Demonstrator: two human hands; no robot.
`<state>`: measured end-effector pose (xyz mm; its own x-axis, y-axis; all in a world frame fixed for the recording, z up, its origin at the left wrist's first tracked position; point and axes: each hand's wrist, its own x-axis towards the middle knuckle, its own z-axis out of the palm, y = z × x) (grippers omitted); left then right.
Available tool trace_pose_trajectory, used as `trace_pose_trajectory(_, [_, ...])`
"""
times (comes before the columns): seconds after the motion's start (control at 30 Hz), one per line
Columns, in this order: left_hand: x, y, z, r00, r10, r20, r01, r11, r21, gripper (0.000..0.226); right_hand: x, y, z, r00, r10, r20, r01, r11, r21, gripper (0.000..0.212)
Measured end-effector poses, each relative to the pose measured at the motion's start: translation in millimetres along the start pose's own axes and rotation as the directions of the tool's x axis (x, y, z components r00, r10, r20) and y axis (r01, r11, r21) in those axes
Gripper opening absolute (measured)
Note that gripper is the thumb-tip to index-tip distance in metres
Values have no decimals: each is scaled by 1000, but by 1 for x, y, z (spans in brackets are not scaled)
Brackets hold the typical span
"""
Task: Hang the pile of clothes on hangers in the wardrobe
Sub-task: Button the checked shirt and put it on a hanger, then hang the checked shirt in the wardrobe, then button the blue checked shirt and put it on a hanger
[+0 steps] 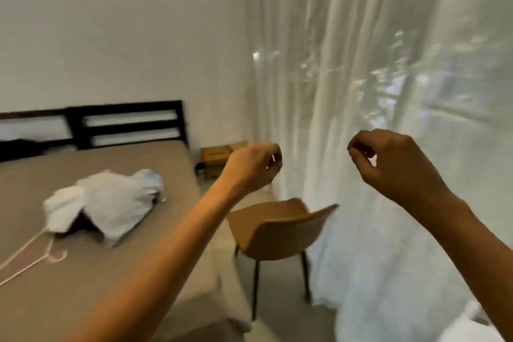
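Viewing angle: head camera, looking across the bed (97,286) toward a sheer curtain (347,64).
Left hand (251,168): was raised near the bed's edge, fingers curled to the thumb; whether it pinched anything could not be told.
Right hand (394,164): was raised before the curtain, fingertips meeting the thumb; contents likewise unclear.
Pile of clothes (111,203): white, lay on the bed, well apart from both hands.
Hanger (33,255): pale pink, lay on the bed just beside the pile.
Chair (274,230): brown, stood between bed and curtain.

The bed (69,300) carries a pile of clothes (111,203) (white) — a hanger (57,259) at its edge.
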<state>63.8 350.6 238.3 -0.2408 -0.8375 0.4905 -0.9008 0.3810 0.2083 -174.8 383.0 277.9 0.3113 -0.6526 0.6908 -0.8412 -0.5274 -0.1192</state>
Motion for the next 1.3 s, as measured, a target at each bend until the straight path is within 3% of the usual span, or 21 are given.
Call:
trace_pose_trajectory(0.23, [-78, -174, -29, 940, -336, -51, 340, 935, 104, 11, 77, -105, 168, 954, -274, 122, 229, 927, 296, 4])
trace_pose_trajectory(0.6, [-158, -348, -27, 700, -708, -94, 711, 679, 181, 8, 153, -215, 386, 809, -475, 345, 292, 835, 466, 8])
trace_pose_trajectory(0.83, [-154, -445, -12, 597, -799, -75, 798, 583, 153, 7, 190, -266, 491, 730, -482, 485, 263, 852, 453, 13])
trace_pose_trajectory(1.17, [-174, -617, 16, 567, -815, 122, 809, 578, 104, 9, 208, -353, 658, 646, -366, 670, 102, 911, 400, 12])
trace_pose_trajectory(1.3, [-183, -684, 33, 568, -790, 233, 799, 597, 76, 9, 207, -392, 720, 580, -295, 759, 25, 938, 346, 17])
